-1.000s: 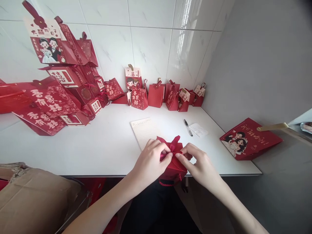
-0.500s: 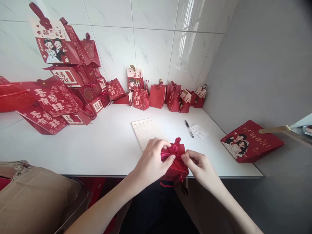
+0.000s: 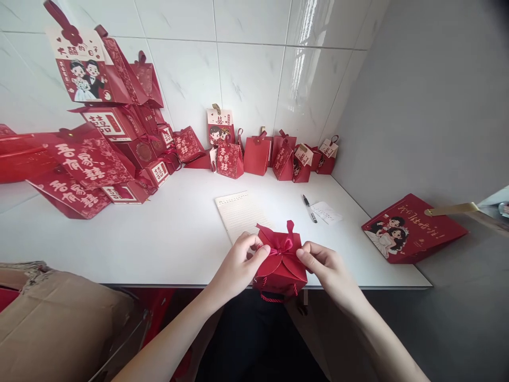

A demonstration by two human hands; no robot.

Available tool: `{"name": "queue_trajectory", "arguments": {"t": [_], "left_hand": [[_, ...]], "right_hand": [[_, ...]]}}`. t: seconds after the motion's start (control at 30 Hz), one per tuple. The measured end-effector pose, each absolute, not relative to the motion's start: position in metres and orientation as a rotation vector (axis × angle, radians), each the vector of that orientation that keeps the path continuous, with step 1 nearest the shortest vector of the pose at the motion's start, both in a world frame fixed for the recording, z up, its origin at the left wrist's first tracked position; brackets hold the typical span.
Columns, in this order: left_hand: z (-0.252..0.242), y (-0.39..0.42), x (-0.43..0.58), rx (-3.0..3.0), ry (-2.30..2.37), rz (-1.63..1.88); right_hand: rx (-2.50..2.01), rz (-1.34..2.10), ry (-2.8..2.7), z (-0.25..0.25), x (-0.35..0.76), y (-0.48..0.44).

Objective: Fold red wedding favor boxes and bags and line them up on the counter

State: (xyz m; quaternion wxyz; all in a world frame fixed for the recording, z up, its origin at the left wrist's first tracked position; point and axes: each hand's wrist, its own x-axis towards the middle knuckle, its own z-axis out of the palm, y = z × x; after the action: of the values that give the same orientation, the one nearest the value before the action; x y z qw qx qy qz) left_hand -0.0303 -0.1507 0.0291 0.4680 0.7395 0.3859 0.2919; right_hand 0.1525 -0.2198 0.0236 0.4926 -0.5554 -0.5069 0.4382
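A red gift box (image 3: 280,278) with curved, overlapping top flaps and a twisted red cord handle sits at the table's front edge, nearest me. Across its top runs a dark red satin ribbon (image 3: 284,245), knotted in the middle with one end standing up. My left hand (image 3: 242,262) pinches the ribbon between thumb and forefinger, left of the knot. On the other side, my right hand (image 3: 324,262) is closed in a pinch on the ribbon at the box's right edge. The tip held there is mostly hidden by the fingers.
Behind the box lie a lined notepad (image 3: 240,212), a pen (image 3: 309,208) and a slip of paper (image 3: 326,212). Red gift boxes (image 3: 119,124) are stacked at left, with more along the tiled wall. A large red box (image 3: 411,231) rests at right. A cardboard carton (image 3: 59,318) stands front left.
My left hand has moved left from the knot, drawing the ribbon out sideways, and the knot now shows. My right hand stays at the box's right edge.
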Motion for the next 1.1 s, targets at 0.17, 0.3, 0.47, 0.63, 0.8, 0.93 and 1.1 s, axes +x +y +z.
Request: {"name": "queue_trajectory", "arguments": {"t": [0.17, 0.3, 0.47, 0.63, 0.8, 0.93, 1.1], "left_hand": [[0.027, -0.147, -0.029, 1.816, 0.916, 0.718], [0.028, -0.145, -0.030, 1.818, 0.920, 0.684], [0.030, -0.143, -0.032, 1.817, 0.839, 0.631], [0.028, -0.136, -0.035, 1.832, 0.770, 0.595], [0.026, -0.133, -0.036, 1.848, 0.746, 0.591], [0.028, -0.133, -0.035, 1.856, 0.718, 0.590], [0.022, -0.127, -0.038, 1.852, 0.713, 0.612]], "right_hand": [[-1.222, 1.228, -1.076, 0.013, 0.157, -0.217], [-1.180, 1.263, -1.032, 0.009, 0.159, -0.215], [-1.128, 1.319, -0.977, 0.009, 0.163, -0.213], [-1.071, 1.344, -0.946, 0.008, 0.165, -0.212], [-1.044, 1.363, -0.917, 0.009, 0.164, -0.210], [-1.006, 1.385, -0.884, 0.007, 0.165, -0.210], [-0.937, 1.425, -0.799, 0.001, 0.172, -0.207]]}}
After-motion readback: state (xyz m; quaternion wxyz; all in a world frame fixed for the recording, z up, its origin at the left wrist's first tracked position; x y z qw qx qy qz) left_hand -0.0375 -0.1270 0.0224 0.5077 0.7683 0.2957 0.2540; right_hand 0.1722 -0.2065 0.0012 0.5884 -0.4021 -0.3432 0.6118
